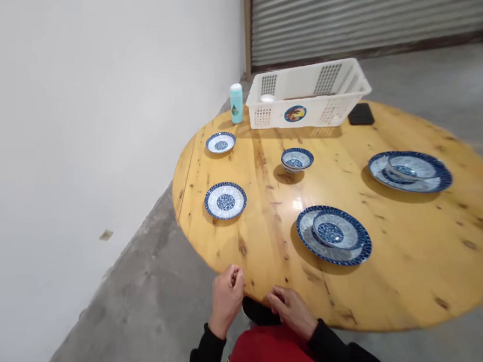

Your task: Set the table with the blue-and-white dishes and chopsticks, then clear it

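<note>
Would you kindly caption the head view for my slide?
Left hand and right hand, loosely curled, at a table bearing dishes.

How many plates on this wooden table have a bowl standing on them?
2. The nearer plate, with its bowl, is beyond the right hand; the farther plate, with its bowl, is toward the right side of the table. The white plastic basket may hide others.

I see the left hand (227,295) and right hand (293,310) curled at the table (415,260) edge, bottom centre; a plate (365,241) bears a bowl (330,233) right of centre, a basket (320,112) up top.
</note>
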The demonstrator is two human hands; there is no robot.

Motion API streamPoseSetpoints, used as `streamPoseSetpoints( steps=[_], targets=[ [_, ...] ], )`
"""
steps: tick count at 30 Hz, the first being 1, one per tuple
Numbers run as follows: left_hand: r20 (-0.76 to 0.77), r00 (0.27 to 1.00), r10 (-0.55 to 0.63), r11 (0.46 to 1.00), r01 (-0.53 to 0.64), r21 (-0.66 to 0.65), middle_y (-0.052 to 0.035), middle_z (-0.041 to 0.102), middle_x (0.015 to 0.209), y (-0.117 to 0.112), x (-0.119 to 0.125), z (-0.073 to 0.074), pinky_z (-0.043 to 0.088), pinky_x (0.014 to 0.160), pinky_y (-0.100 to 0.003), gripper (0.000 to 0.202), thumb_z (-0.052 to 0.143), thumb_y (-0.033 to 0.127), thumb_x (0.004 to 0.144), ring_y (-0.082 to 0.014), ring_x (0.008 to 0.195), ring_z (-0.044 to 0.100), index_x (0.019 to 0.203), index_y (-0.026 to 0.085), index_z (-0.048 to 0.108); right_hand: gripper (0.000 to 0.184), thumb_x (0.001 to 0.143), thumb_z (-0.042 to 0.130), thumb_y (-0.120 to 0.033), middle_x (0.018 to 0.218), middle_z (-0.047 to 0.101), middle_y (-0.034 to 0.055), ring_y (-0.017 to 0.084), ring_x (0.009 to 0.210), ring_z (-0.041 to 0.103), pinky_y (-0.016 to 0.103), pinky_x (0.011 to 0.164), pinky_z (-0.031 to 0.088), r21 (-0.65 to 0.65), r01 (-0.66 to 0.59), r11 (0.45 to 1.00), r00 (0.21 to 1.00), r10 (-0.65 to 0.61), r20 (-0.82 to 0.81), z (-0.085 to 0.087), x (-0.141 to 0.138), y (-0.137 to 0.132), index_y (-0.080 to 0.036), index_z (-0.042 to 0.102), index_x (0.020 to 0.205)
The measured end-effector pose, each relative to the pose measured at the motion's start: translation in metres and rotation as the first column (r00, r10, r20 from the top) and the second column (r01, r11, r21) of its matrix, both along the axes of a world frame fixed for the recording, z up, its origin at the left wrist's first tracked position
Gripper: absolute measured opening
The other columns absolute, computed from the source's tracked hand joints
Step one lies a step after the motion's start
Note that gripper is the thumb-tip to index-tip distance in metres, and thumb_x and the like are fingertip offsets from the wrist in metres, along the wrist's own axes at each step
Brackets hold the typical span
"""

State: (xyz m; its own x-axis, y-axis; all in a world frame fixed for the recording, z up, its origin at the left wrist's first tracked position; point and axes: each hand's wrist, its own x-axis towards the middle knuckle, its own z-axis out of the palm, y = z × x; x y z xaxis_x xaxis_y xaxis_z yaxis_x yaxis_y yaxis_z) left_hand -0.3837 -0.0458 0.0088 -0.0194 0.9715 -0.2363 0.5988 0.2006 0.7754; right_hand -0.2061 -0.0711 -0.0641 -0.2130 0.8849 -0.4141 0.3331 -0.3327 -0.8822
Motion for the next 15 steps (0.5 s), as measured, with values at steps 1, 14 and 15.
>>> streamPoseSetpoints(
  steps=[1, 14, 15],
  targets=[
    [0.003, 1.000, -0.017, 1.000, 0.017, -0.011, 0.0005, 0.062, 0.065, 0.013, -0.002, 0.001, 0.043, 0.060, -0.024, 0.028, 0.041, 0.038, 0.094, -0.0139, 0.061, 0.059, 0.076, 0.023, 0.056, 0.035, 0.077, 0.043, -0.053, 0.050, 0.049, -0.0016, 0.014, 0.043, 0.046, 0.027, 0.045, 0.034, 0.000, 0.031, 1.000, 0.999, -0.031, -0.013, 0.005, 0.000, 0.014, -0.025, 0.044, 0.056],
    [-0.060, 0.944, -0.323, 0.945, 0.325, 0.037, 0.0012, 0.066, 0.071, 0.201, 0.006, 0.039, 0.043, 0.063, -0.022, 0.026, 0.043, 0.036, 0.096, -0.0119, 0.064, 0.061, 0.082, 0.021, 0.060, 0.027, 0.079, 0.062, -0.037, 0.047, 0.059, -0.0016, 0.012, 0.041, 0.049, 0.024, 0.047, 0.037, 0.267, 0.428, 0.864, 0.856, -0.482, 0.187, 0.066, 0.126, 0.225, -0.021, 0.063, 0.058],
    [-0.081, 0.934, -0.348, 0.935, 0.352, 0.047, 0.0015, 0.066, 0.071, 0.217, 0.009, 0.042, 0.042, 0.064, -0.022, 0.026, 0.044, 0.035, 0.096, -0.0118, 0.064, 0.061, 0.081, 0.021, 0.061, 0.025, 0.079, 0.063, -0.034, 0.047, 0.060, -0.0014, 0.011, 0.040, 0.049, 0.024, 0.046, 0.037, 0.247, 0.466, 0.850, 0.839, -0.513, 0.183, 0.065, 0.133, 0.236, -0.020, 0.063, 0.058]
  ],
)
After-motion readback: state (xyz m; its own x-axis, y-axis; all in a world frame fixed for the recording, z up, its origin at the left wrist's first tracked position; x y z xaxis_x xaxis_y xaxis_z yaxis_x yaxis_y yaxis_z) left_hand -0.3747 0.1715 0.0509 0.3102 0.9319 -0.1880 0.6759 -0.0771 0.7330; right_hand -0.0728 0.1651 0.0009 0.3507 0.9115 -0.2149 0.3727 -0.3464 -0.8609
